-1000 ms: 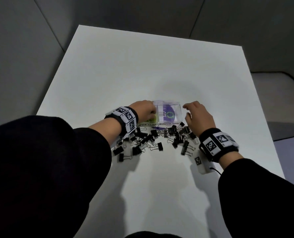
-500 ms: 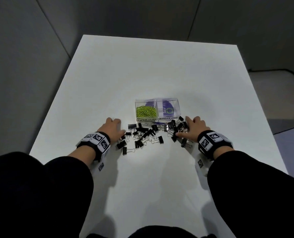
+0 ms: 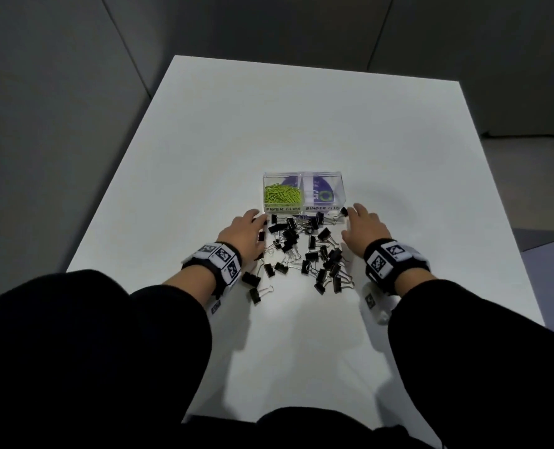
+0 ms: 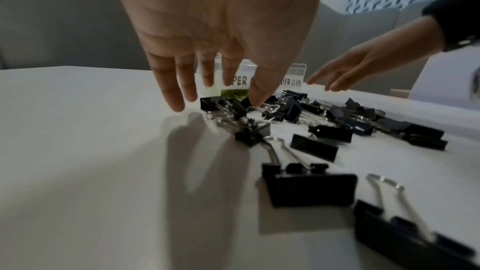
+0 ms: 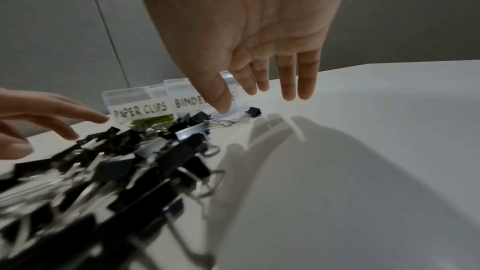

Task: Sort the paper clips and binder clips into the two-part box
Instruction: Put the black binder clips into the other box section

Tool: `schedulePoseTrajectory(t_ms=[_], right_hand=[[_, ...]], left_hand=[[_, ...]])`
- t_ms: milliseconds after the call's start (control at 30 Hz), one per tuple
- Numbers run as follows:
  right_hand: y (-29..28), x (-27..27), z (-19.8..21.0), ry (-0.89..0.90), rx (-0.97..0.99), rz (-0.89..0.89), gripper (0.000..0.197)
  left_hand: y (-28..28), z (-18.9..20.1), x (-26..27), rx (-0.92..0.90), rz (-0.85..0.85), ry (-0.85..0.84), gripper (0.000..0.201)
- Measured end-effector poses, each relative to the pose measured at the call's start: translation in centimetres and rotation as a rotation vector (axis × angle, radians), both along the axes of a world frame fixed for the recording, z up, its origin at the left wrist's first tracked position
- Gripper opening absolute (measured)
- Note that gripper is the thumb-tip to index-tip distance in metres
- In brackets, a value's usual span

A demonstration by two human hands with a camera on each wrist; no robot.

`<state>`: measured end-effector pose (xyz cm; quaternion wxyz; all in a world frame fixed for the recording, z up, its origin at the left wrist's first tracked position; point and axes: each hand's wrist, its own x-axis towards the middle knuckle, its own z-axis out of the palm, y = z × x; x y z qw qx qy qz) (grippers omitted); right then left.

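Observation:
A clear two-part box [image 3: 339,181] stands mid-table, labelled PAPER CLIPS on the left and BINDER CLIPS on the right. Green paper clips [image 3: 282,194] fill its left part; the right part shows only a purple print. Several black binder clips [image 3: 304,251] lie scattered in front of the box. My left hand [image 3: 244,233] hovers at the pile's left edge with straight fingers [image 4: 179,91], its thumb near a clip. My right hand [image 3: 363,226] flanks the pile on the right, fingers [image 5: 288,77] spread and holding nothing. Both hands show above the clips [image 4: 309,189] in the wrist views.
The white table [image 3: 301,108] stretches far beyond the box. Its left and right edges drop to a grey floor. A dark cable [image 3: 528,136] runs along the floor at the right.
Both hands pulled back from the box to the sides of the pile, then slid forward again along its edges. The binder clips are bunched a little closer between them.

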<state>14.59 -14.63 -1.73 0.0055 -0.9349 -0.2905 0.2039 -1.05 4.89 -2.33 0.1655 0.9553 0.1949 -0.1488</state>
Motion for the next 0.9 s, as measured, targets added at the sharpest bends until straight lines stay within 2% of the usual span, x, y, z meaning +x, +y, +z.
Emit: schedulePoseTrajectory(t_ms=[67, 167, 367, 467, 600, 700, 800, 900], right_hand=[[0.2, 0.9, -0.3, 0.057, -0.058, 0.029, 0.056], [-0.1, 0.3, -0.8, 0.111, -0.114, 0.089, 0.056], [-1.8, -3.3, -0.6, 0.086, 0.012, 0.213, 0.048], [-3.0, -3.7, 0.5, 0.107, 0.08, 0.116, 0.056], [-4.9, -5.0, 1.1, 0.285, -0.01, 0.091, 0.078], [-4.8, -6.5, 0.4, 0.295, 0.027, 0.083, 0.073], [-3.4, -7.4, 0.0, 0.302, 0.079, 0.083, 0.066], [-2.3, -7.5, 0.4, 0.252, 0.091, 0.106, 0.069]], left_hand=[[-0.1, -0.3, 0.5, 0.017, -0.073, 0.058, 0.058], [-1.0, -0.9, 0.2, 0.038, -0.079, 0.102, 0.057], [-2.5, 0.0, -0.8, -0.081, -0.093, 0.073, 0.055], [-1.9, 1.7, -2.1, -0.053, -0.019, 0.081, 0.057], [-1.4, 2.0, -5.1, -0.062, -0.014, 0.235, 0.063], [-2.6, 0.8, -6.5, -0.171, -0.009, 0.245, 0.065], [-4.1, 0.2, -6.3, -0.229, 0.002, 0.154, 0.057], [-5.1, 0.6, -5.5, -0.138, -0.06, 0.146, 0.056]])
